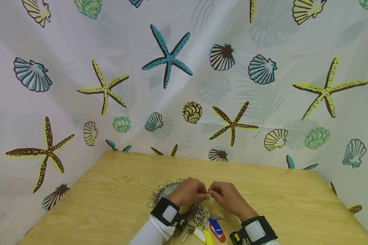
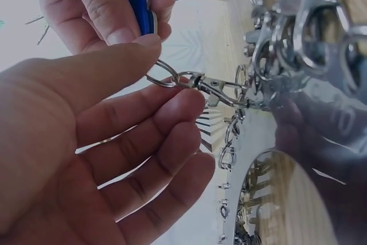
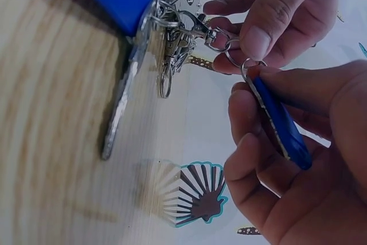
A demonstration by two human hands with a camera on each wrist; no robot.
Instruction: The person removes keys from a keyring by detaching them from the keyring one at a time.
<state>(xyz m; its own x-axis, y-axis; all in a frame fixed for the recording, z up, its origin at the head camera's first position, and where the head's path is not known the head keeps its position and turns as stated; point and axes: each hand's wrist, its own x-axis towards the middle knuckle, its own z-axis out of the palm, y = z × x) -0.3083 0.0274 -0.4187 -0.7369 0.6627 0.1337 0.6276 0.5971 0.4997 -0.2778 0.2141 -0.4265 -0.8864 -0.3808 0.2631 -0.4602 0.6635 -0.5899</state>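
Note:
In the head view both hands meet above the table. Between thumb and index finger, my left hand (image 1: 187,191) pinches a metal split ring (image 2: 165,74) joined to a swivel clasp (image 2: 211,88). The other left fingers are spread below in the left wrist view. My right hand (image 1: 228,199) holds a blue key tag (image 3: 281,121), its small ring (image 3: 246,68) between thumb and index finger. That small ring overlaps the split ring right at the left thumb tip.
A round, clear-looking plate (image 1: 166,189) edged with rings and clasps lies left of the hands. Closer to me lie a heap of metal clasps (image 1: 199,217), a key (image 1: 187,234), a yellow tag (image 1: 208,237), another blue tag (image 1: 215,225) and a red tag (image 1: 222,237).

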